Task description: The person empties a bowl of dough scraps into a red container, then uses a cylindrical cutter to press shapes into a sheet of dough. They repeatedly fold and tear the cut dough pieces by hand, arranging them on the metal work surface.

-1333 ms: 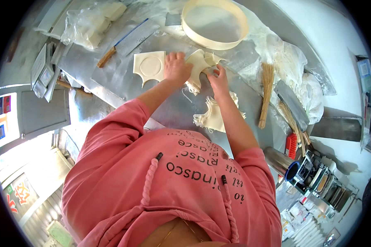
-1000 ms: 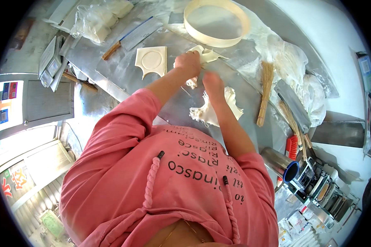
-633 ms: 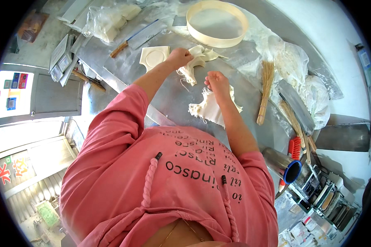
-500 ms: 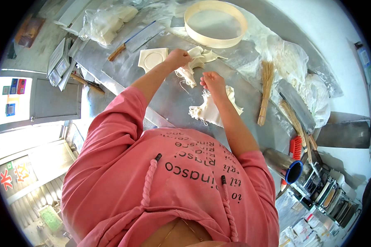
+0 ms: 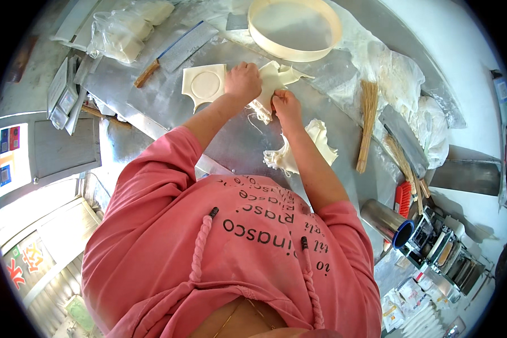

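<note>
A torn, irregular piece of dough sheet (image 5: 271, 79) lies between my hands, with stringy shreds at its near edge. My left hand (image 5: 243, 84) is closed on its left side, fingers curled and partly hidden. My right hand (image 5: 287, 108) pinches its near right edge. To the left of my left hand is a dough sheet (image 5: 192, 79) with a notched corner and a round cut disc (image 5: 205, 85) in it. Under and beside my right forearm lies another ragged dough piece (image 5: 318, 135), frayed along its left edge.
Across the metal table (image 5: 236, 138) stand a round wooden-rimmed sieve (image 5: 254, 36) and a wood-handled cleaver (image 5: 186, 46). A straw whisk (image 5: 367, 127) lies at right, by a floury plastic sheet (image 5: 394, 79). A metal cylinder (image 5: 380, 217) is near my right elbow.
My right hand has moved in to the dough piece and now grips its edge. My left hand has shifted slightly on the dough. The whole view has shifted a little.
</note>
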Demonstrator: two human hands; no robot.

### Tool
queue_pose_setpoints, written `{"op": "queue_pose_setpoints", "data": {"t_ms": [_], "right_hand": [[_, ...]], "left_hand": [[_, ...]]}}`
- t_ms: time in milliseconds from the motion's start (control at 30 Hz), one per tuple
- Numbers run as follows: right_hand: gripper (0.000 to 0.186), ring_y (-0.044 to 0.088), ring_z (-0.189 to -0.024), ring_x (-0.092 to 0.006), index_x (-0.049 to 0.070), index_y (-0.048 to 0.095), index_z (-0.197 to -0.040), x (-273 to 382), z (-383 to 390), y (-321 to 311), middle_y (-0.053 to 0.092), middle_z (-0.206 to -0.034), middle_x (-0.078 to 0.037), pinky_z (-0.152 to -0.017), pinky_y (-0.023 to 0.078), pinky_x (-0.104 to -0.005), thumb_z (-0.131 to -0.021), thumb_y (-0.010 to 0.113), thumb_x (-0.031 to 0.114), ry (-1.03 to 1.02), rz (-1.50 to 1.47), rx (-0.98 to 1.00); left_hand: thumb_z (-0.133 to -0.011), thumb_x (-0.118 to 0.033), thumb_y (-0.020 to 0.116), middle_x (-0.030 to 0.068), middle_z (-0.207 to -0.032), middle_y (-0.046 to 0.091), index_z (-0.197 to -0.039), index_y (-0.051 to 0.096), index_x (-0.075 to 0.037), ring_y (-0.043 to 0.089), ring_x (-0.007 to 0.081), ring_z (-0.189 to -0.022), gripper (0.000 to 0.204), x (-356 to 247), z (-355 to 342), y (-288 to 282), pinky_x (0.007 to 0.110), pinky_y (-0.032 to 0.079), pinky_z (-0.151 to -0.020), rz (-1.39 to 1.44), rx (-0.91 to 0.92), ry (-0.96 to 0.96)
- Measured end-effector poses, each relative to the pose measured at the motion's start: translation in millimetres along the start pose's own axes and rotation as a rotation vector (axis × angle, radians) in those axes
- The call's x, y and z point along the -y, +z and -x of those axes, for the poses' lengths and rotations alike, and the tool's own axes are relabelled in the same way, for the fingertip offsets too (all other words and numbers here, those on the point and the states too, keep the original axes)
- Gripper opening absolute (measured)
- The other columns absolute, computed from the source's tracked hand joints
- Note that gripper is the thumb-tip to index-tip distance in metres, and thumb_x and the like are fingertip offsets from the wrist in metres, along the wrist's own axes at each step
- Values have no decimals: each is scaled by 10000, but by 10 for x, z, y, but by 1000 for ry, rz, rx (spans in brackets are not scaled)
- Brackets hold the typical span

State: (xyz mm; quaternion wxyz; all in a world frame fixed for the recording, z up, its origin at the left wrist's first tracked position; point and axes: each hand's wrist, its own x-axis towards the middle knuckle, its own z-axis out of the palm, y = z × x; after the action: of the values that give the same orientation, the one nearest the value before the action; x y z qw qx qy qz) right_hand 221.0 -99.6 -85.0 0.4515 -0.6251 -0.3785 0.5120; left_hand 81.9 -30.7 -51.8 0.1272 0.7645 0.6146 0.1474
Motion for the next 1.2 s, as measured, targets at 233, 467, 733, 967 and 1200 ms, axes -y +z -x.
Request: {"op": "queue_pose_setpoints", "data": {"t_ms": [233, 467, 733, 967, 1200], "right_hand": [[176, 511, -619, -94, 26, 555, -988, 160, -32, -55, 580, -780, -32, -534, 397, -237, -884, 538, 167, 225, -447, 4], [245, 499, -570, -93, 17, 481, -946, 368, -90, 7, 531, -704, -37, -461, 380, -223, -851, 571, 225, 239, -181, 67], [224, 571, -597, -146, -16, 453, -980, 298, -195, 171, 559, -741, -84, -456, 481, -264, -896, 515, 182, 186, -119, -48], [146, 574, -594, -138, -4, 536, -914, 354, -213, -122, 588, -754, -80, -462, 467, -249, -893, 501, 137, 101, -42, 75], [180, 598, -682, -153, 3, 544, -978, 551, -111, -428, 601, -823, -69, -505, 492, -276, -897, 534, 163, 188, -436, 244]], "left_hand": [[-847, -118, 507, 145, -892, 627, -904, 505, -21, 626, 268, -737, 113, -280, -113, -222, 362, 494, -651, 539, 271, 83], [-859, -14, 406, 84, -862, 610, -1010, 562, 1, 595, 143, -716, 217, -59, -21, -10, 271, 486, -608, 909, 132, -477], [-810, 0, 469, 11, -749, 603, -1047, 642, -7, 491, 80, -617, 293, -146, 99, -78, 233, 390, -536, 837, 559, -284], [-897, -201, 539, 42, -789, 629, -1039, 636, -19, 545, 83, -649, 251, -307, 102, -28, 232, 441, -562, 839, 371, -333], [-891, -243, 537, 66, -833, 637, -1027, 616, -29, 602, 152, -687, 266, -281, 79, 2, 284, 494, -620, 1112, 469, -436]]}}
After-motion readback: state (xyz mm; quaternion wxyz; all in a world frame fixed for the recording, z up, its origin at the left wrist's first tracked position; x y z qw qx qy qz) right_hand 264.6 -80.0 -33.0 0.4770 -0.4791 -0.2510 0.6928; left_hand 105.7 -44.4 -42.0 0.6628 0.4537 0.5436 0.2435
